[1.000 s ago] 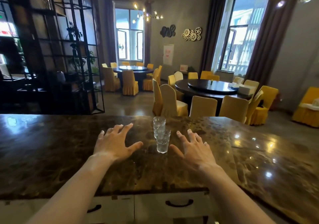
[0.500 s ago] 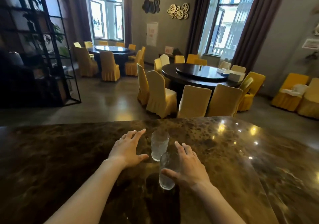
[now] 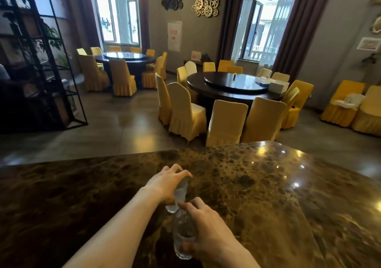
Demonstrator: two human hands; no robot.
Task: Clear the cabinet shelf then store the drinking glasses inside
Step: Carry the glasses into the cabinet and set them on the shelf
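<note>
The cabinet the glasses are meant for is nowhere in your view; only the dark marble countertop (image 3: 257, 185) shows, and its near edge is cut off below the picture. Your forearms run out of the bottom edge, and both glasses are blurred and partly covered by your hands, so their rims and bases are hard to make out.

Your left hand (image 3: 165, 183) is wrapped around the farther drinking glass (image 3: 179, 195): fingertips curl over its upper end on the far side, the palm covers its left side, and the lower end pokes out below the hand. The glass looks tilted, top leaning away from you to the right. You cannot tell whether its base touches the counter.

Your right hand (image 3: 206, 222) grips the nearer drinking glass (image 3: 183, 234): the thumb lies across its upper part, the fingers close behind it on the right, and its lower end hangs clear beneath the hand, close to the camera. The two glasses sit just beside each other, the nearer one's top almost meeting the farther one's bottom.

Half a second ago your left hand lay flat with fingers spread beside the farther glass, which stood upright and untouched; now that hand has closed on it. The right hand already held its glass then, and has since drawn it nearer to you. The view has also swung, so the round dining table (image 3: 233, 86) and yellow-covered chairs (image 3: 226, 121) sit more central.
</note>
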